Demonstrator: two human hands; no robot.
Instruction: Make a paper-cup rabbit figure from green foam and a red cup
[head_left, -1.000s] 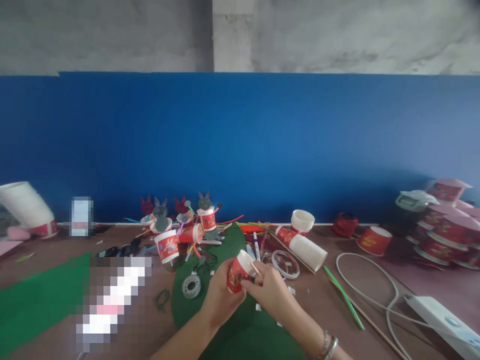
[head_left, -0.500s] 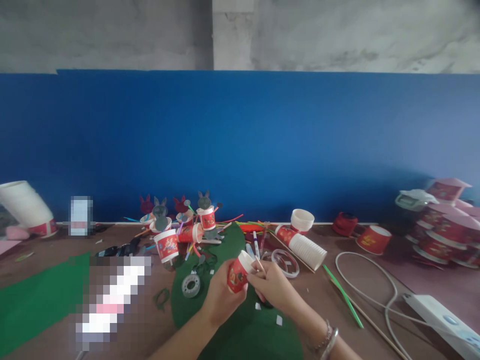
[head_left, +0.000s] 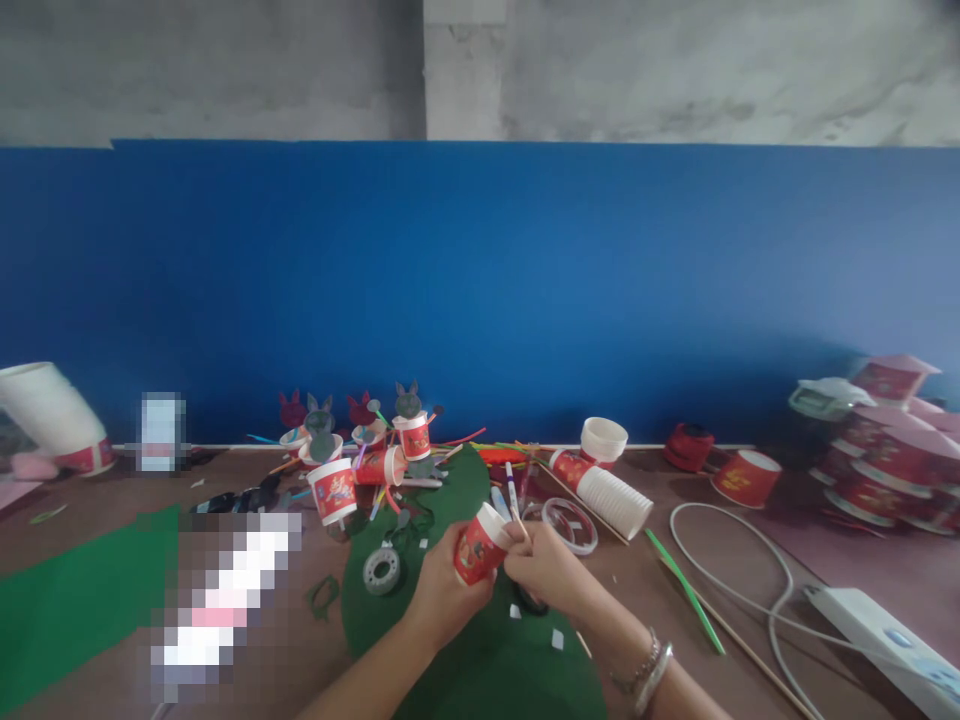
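In my left hand (head_left: 450, 585) is a red paper cup (head_left: 478, 548) with a printed pattern, tilted so its white rim points up and right. The fingers wrap round its side. My right hand (head_left: 551, 568) is closed on a thin wooden stick (head_left: 523, 530) close beside the rim; its fingertips appear to touch the cup's edge. Both hands are above a dark green sheet (head_left: 495, 660). A roll of tape (head_left: 382, 570) lies left of my left hand. A dark object under my right hand is mostly hidden.
Several cup figures with animal-ear heads (head_left: 409, 400) stand at the back left. A stack of paper cups (head_left: 607, 497) lies behind my right hand, near clear tape rolls (head_left: 570, 525). On the right are a white cable (head_left: 787, 570), a power strip (head_left: 885, 640) and green strips (head_left: 690, 595).
My right hand has shifted slightly, with its fingers drawn a little away from the cup's side and the stick moved with it. My left hand holds the cup almost unmoved.
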